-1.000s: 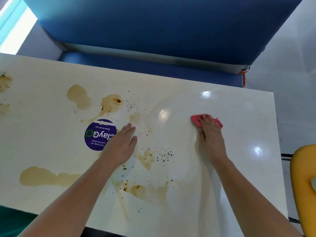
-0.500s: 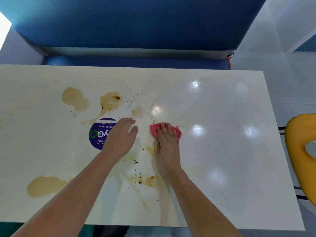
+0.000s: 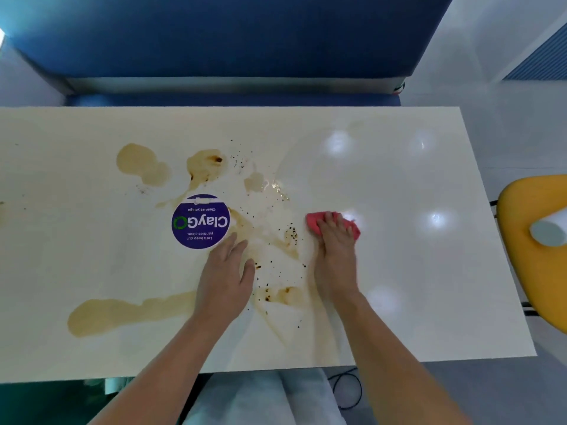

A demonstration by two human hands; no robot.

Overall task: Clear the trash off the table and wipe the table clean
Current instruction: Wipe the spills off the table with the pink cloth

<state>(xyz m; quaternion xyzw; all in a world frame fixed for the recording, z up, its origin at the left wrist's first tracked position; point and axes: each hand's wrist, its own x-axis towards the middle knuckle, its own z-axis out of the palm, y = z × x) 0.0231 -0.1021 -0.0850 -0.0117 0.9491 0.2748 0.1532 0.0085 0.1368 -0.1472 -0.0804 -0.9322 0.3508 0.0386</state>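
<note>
A cream table [image 3: 429,286] carries brown spill patches [image 3: 144,167] and dark crumbs [image 3: 291,233] across its left and middle. My right hand [image 3: 336,256] presses flat, fingers straight, on a small pink cloth [image 3: 314,223] at the right edge of the stained area. My left hand [image 3: 225,280] rests flat on the table with fingers straight, just below and right of a round purple sticker [image 3: 201,222]. A long brown smear [image 3: 122,315] lies left of my left wrist.
A blue bench seat [image 3: 230,41] runs along the table's far side. A yellow chair [image 3: 534,256] with a white cup-like object [image 3: 549,230] on it stands at the right. The table's right half looks glossy, with light reflections.
My right hand slid the pink cloth left into the stains, then back to the right. My left hand shifted slightly down, off the sticker. The head view moved back.
</note>
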